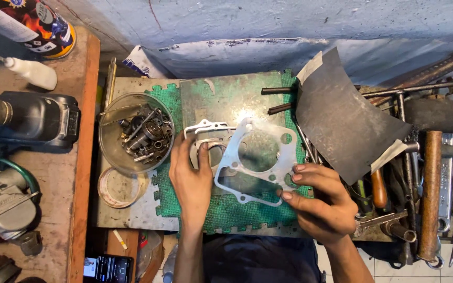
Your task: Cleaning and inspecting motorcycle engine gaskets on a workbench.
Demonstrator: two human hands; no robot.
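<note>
On a cluttered worktop (132, 220) below a rough blue wall, a green textured mat (226, 209) is seen at centre, where a thin white gasket (237, 157) with a round hole is pinched in the right hand (318, 202) grip, while a second flat gasket (205, 137) is pressed down by the left hand (191, 178), a glass bowl (132, 133) of metal parts lying left.

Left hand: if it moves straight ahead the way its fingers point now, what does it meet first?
Probably the metal gasket lying under its fingertips: the left hand points up the green mat, already touching it. Depth is unclear.
</note>
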